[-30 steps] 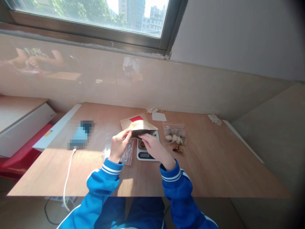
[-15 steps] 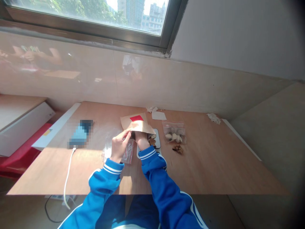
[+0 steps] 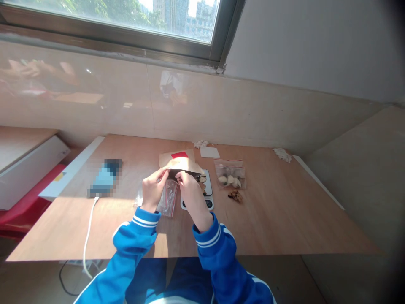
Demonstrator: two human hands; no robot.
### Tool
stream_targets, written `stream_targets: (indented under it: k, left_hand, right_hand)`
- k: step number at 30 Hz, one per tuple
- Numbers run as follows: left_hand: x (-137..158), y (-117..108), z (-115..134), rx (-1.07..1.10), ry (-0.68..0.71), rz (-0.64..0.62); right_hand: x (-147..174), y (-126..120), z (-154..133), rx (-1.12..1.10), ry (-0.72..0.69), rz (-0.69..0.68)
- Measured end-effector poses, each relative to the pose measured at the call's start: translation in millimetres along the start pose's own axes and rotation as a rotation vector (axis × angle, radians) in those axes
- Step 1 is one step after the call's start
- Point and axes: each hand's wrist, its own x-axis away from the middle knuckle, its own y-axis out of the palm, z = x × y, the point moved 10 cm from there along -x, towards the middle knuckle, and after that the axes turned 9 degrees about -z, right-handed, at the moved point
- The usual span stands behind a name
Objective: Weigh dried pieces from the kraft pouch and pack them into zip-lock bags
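A brown paper bag (image 3: 190,164) with a red patch lies in front of me, its mouth toward me. My left hand (image 3: 152,191) pinches the bag's near edge. At the bag's mouth is my right hand (image 3: 191,193), fingertips pinched together; what they hold, if anything, is hidden. Under the bag and my right hand stands a small white digital scale (image 3: 209,195), partly covered. Brown and pale dried pieces (image 3: 202,180) show on it beside the bag. Clear zip bags (image 3: 168,202) lie near my left hand.
To the right lie a zip bag (image 3: 230,174) of pale pieces and a loose brown dried piece (image 3: 235,196). A blurred-out phone (image 3: 106,177) with a white cable (image 3: 87,228) is on the left. White paper (image 3: 209,152) and crumpled tissue (image 3: 282,155) sit toward the wall.
My right hand has drawn back out of the paper bag toward me, so its fingers now show at the mouth. My left hand still pinches the bag's edge.
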Motion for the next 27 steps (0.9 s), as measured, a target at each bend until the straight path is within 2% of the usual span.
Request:
stream_targets:
  k: [3, 5, 7, 11, 14, 19, 23, 27]
  left_hand:
    - [-1, -1, 0, -0.003, -0.013, 0.01]
    - [-1, -1, -1, -0.011, -0.019, 0.01]
    - [0, 0, -1, -0.023, -0.017, 0.013]
    - [1, 2, -3, -0.035, -0.014, 0.005]
    - [1, 2, -2, -0.04, -0.005, -0.004]
    - [2, 1, 1, -0.047, 0.01, -0.012]
    - [0, 1, 0, -0.05, 0.005, -0.013]
    - [-2, 1, -4, -0.022, -0.007, -0.019]
  right_hand:
    - [26, -36, 13, -0.226, 0.024, 0.105]
    - [43, -61, 45, -0.421, 0.087, 0.266]
    - [60, -74, 90, -0.544, 0.185, 0.413]
    - [69, -57, 170, -0.683, 0.341, 0.469]
    - [69, -41, 206, -0.726, 0.42, 0.486]
    - [54, -35, 212, -0.545, 0.381, 0.398]
    - [51, -34, 200, -0.425, 0.347, 0.332]
    - [68, -44, 181, -0.234, 0.267, 0.325]
